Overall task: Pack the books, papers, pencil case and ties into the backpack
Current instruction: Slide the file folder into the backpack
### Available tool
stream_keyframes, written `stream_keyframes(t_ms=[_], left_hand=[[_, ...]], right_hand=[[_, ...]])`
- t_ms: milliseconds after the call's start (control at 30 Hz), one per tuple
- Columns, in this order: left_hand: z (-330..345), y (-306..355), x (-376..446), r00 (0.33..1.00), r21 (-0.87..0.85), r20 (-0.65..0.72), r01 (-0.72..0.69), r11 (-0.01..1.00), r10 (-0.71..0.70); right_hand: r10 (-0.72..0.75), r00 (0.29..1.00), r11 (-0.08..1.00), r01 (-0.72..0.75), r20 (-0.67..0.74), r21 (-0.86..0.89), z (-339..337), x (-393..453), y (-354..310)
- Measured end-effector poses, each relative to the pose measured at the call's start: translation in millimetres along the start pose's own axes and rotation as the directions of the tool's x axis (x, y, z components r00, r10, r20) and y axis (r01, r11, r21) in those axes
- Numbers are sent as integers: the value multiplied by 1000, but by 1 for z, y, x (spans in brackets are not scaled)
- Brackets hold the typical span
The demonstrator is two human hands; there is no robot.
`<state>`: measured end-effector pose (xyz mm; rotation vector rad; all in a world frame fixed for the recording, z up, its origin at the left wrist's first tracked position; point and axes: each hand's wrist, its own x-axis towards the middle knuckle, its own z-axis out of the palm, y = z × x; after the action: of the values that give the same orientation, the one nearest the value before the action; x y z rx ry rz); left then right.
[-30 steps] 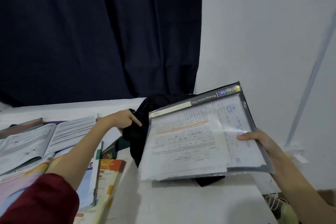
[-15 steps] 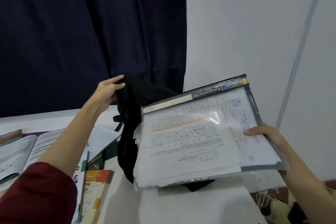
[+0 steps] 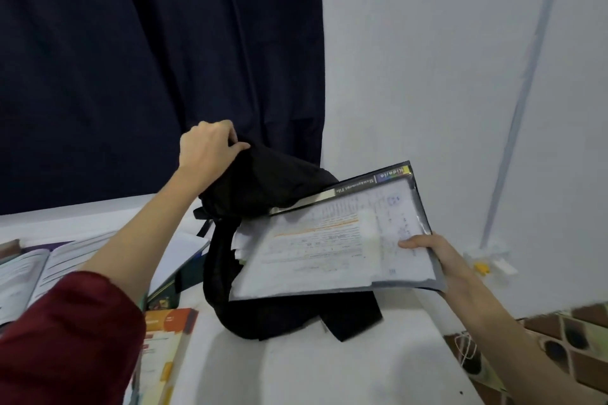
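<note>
Left hand fingers gripping backpack top; right hand fingers pinching paper folder edge.

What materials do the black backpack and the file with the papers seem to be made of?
Backpack: apparently soft matte black fabric; it folds and sags under the left hand's grip. File: likely clear glossy plastic with a dark border; glare shows and the printed papers read through it.

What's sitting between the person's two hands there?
In the head view, the black backpack gripped by the left hand, then the clear file of papers pinched by the right hand.
</note>
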<state>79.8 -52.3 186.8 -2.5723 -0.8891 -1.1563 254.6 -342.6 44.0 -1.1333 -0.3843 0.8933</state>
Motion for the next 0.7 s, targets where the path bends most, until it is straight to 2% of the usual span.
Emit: stream_keyframes(t_ms=[67,133,200,333,400,467,567,700], left_hand=[[3,2,3,994,95,25,-108,990,106],[5,4,7,986,130,78,-157,979,148],[4,5,12,990,89,57,-135,987,131],[-5,12,26,999,-70,-47,-12,997,9],[-9,21,28,999,-74,-12,-35,997,34],[-9,29,24,995,-43,9,-97,994,98],[-9,32,16,990,3,-1,-138,990,138],[-8,31,11,990,30,-37,-138,990,140]], right_hand=[[9,1000,999,-8,-16,51,5,-6,3],[-1,999,994,5,-32,112,11,-13,9],[-14,998,982,26,-62,189,14,-12,21],[50,980,954,10,-191,299,32,13,49],[-13,967,958,86,-255,274,52,27,57],[-54,968,979,100,-245,179,69,33,64],[2,971,1000,-1,-238,4,79,35,69],[185,954,967,-133,-237,219,77,45,68]])
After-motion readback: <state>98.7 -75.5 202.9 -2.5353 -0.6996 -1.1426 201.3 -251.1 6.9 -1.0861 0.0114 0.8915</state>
